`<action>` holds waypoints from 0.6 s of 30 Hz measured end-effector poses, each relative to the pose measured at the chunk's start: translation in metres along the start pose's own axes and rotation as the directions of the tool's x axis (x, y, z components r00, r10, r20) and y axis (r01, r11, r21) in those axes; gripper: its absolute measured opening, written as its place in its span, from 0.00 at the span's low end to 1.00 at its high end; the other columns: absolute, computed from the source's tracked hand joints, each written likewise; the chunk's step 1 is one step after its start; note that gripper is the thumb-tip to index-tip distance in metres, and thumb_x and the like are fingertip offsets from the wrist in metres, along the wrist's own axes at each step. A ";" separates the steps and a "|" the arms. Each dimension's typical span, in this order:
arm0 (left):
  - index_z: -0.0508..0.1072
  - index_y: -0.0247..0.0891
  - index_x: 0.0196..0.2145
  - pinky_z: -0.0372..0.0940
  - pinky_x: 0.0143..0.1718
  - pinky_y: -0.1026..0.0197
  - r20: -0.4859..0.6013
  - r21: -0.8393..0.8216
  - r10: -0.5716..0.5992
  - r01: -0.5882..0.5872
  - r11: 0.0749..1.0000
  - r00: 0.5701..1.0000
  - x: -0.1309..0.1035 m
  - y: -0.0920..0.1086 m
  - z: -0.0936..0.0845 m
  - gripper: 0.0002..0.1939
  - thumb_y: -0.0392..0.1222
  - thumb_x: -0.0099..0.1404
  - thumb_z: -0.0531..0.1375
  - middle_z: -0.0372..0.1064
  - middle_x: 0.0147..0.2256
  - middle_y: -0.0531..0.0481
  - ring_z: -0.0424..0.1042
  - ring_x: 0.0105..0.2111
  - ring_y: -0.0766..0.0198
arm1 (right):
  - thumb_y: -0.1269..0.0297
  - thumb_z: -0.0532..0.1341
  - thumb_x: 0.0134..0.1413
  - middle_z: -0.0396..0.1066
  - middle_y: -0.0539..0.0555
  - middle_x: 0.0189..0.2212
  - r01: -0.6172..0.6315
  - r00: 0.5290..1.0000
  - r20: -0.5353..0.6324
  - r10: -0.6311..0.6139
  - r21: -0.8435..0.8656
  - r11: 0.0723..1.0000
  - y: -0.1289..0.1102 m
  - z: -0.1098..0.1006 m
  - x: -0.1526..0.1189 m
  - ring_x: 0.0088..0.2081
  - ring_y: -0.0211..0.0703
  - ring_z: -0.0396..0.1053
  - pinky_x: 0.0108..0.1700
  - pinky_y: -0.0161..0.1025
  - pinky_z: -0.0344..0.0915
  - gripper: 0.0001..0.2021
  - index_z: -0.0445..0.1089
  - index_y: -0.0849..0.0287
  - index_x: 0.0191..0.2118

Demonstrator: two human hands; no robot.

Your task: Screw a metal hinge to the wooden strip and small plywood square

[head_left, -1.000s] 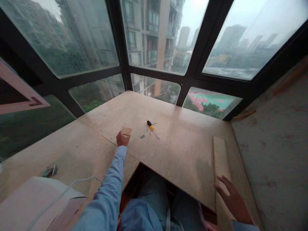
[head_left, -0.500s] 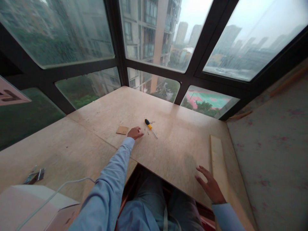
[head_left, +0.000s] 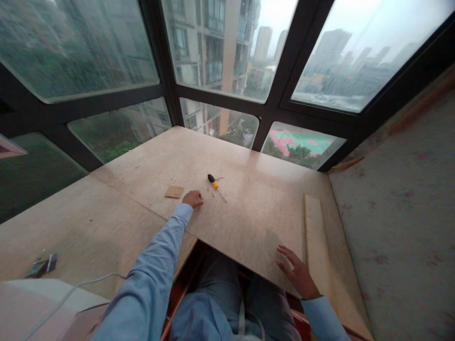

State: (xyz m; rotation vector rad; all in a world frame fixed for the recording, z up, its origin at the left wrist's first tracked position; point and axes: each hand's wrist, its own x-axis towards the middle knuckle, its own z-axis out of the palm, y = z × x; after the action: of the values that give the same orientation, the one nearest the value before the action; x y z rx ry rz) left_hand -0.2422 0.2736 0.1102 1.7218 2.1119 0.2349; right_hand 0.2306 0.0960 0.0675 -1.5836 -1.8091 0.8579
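My left hand [head_left: 193,199] is closed on the wooden surface, its fingertips pressed together; what they hold, if anything, is too small to name. Just to its left lies a small brown square piece [head_left: 174,192]. To its right rests a screwdriver [head_left: 216,187] with a black and yellow handle, several small screws [head_left: 213,193] scattered around it. My right hand [head_left: 296,272] has its fingers apart, low over the right part of the surface, holding nothing, beside a pale wooden board [head_left: 313,227].
The wooden surface [head_left: 249,218] ends at dark window frames and a patterned wall on the right. At the lower left are a white box [head_left: 53,298], a cable [head_left: 76,286] and a small dark packet [head_left: 46,266]. An opening lies over my legs.
The fingers of my left hand have closed. The whole view has shifted slightly, so everything sits a little further left. My right hand remains open near the board.
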 end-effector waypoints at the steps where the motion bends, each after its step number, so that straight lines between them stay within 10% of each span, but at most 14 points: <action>1: 0.80 0.38 0.32 0.67 0.42 0.59 -0.007 -0.020 -0.007 0.007 1.000 1.000 -0.002 0.002 -0.001 0.11 0.33 0.48 0.64 0.79 0.37 0.41 0.76 0.43 0.51 | 0.40 0.60 0.54 0.73 0.64 0.55 -0.007 1.000 -0.004 0.007 0.013 1.000 0.000 0.000 -0.003 0.59 0.59 0.69 0.63 0.60 0.64 0.28 0.76 0.56 0.50; 8: 0.78 0.32 0.42 0.71 0.36 0.61 -0.034 -0.405 0.023 -0.035 0.914 0.999 -0.042 0.036 -0.003 0.14 0.41 0.62 0.60 0.79 0.38 0.40 0.78 0.38 0.58 | 0.40 0.62 0.53 0.72 0.63 0.57 -0.100 0.995 0.037 0.095 0.185 0.978 -0.011 -0.011 -0.019 0.61 0.58 0.67 0.65 0.59 0.60 0.30 0.75 0.57 0.52; 13: 0.78 0.31 0.42 0.71 0.30 0.64 0.061 -0.982 0.072 0.047 0.182 0.996 -0.094 0.086 0.009 0.25 0.47 0.48 0.73 0.79 0.37 0.41 0.78 0.33 0.61 | 0.41 0.64 0.53 0.73 0.62 0.55 -0.096 0.995 0.038 0.088 0.324 0.941 -0.040 -0.022 -0.020 0.59 0.56 0.69 0.63 0.56 0.64 0.27 0.75 0.56 0.51; 18: 0.78 0.32 0.42 0.71 0.30 0.66 0.252 -0.963 0.234 0.268 -0.041 0.939 -0.146 0.145 0.029 0.23 0.40 0.48 0.75 0.79 0.37 0.42 0.78 0.31 0.63 | 0.50 0.64 0.58 0.75 0.60 0.52 0.113 0.993 -0.066 -0.096 0.352 0.929 -0.082 -0.029 -0.012 0.55 0.51 0.73 0.59 0.53 0.69 0.21 0.72 0.55 0.54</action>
State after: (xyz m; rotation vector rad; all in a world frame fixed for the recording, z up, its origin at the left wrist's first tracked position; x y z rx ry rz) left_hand -0.0769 0.1615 0.1683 0.6043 0.9283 1.0908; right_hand 0.2033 0.0795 0.1495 -1.2556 -1.5810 1.0215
